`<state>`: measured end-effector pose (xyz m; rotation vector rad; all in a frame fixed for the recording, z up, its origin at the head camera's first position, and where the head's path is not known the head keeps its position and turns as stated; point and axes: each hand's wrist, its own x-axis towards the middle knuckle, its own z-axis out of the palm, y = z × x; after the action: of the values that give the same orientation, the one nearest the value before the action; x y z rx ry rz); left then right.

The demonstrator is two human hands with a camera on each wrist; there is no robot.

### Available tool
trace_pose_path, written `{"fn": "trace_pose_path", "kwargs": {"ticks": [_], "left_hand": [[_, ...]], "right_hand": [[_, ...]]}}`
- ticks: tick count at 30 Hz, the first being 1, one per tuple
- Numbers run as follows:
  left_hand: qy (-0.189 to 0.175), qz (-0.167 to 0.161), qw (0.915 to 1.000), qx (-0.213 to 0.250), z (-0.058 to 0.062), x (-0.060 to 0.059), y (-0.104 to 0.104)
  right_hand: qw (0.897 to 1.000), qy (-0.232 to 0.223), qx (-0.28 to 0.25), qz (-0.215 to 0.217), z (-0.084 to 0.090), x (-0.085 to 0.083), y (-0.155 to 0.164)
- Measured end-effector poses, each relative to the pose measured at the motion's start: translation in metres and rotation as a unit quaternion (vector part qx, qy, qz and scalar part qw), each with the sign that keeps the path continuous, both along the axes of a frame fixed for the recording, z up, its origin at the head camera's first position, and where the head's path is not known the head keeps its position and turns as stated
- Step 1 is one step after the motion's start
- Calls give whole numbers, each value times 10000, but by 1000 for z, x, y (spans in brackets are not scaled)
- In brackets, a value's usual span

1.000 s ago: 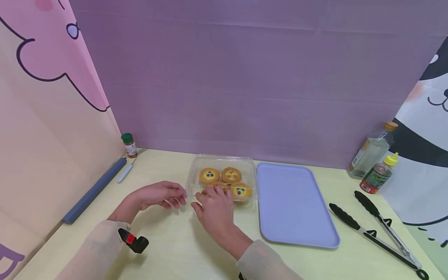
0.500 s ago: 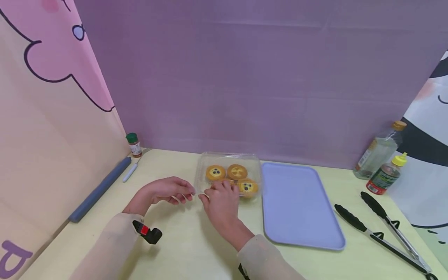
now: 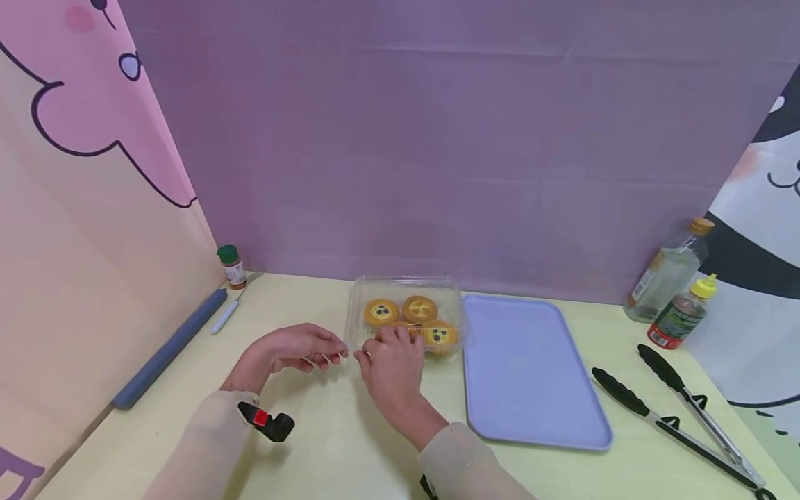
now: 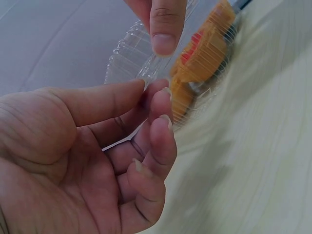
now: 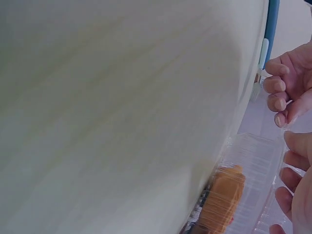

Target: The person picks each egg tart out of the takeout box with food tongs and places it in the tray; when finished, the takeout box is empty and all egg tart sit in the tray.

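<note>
A clear plastic clamshell container (image 3: 406,286) holds several golden pastry tarts (image 3: 381,312), some topped with dark berries. Thumb and index fingertip of my left hand (image 3: 300,347) meet at its front-left corner, pinching the thin rim; the other fingers curl loosely below. My right hand (image 3: 394,375) rests over the front of the lid with its fingers bent. Its thumb (image 4: 163,41) sits just beside the pinched corner, apart from the left fingertips. One front tart is partly hidden behind the right fingers. Red topping (image 4: 191,48) shows through the ribbed wall in the left wrist view.
Right of the container lies a lavender tray (image 3: 537,375), then black-handled tongs (image 3: 678,423). Two bottles (image 3: 669,271) stand at the back right. A green-capped jar (image 3: 232,267), a light-handled fork (image 3: 225,316) and a dark blue roll (image 3: 171,351) lie along the left edge.
The head view has shifted slightly. The container sits a little farther right, against the tray's left edge, and both hands have moved with it. Their hold looks the same.
</note>
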<state>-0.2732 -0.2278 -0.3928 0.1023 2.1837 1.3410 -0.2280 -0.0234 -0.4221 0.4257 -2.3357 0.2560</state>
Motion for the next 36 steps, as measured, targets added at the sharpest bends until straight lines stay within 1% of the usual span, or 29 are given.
{"fn": "trace_pose_path", "kwargs": {"ticks": [7, 11, 21, 28, 31, 36], "left_hand": [[132, 23, 9997, 219, -6, -4, 2], [81, 103, 9991, 410, -9, -5, 2], [-51, 315, 9973, 666, -15, -5, 1], [52, 364, 9968, 713, -18, -4, 0], [118, 348, 9968, 713, -19, -3, 1], [158, 303, 9967, 741, -20, -4, 4]], "right_hand": [[9997, 150, -146, 90, -2, -4, 2], [9997, 171, -144, 123, -2, -6, 3], [9999, -103, -17, 67, -2, -8, 1], [9998, -188, 16, 62, -1, -9, -1], [9999, -66, -28, 121, 0, -10, 0], [9987, 445, -119, 208, 5, -17, 4]]}}
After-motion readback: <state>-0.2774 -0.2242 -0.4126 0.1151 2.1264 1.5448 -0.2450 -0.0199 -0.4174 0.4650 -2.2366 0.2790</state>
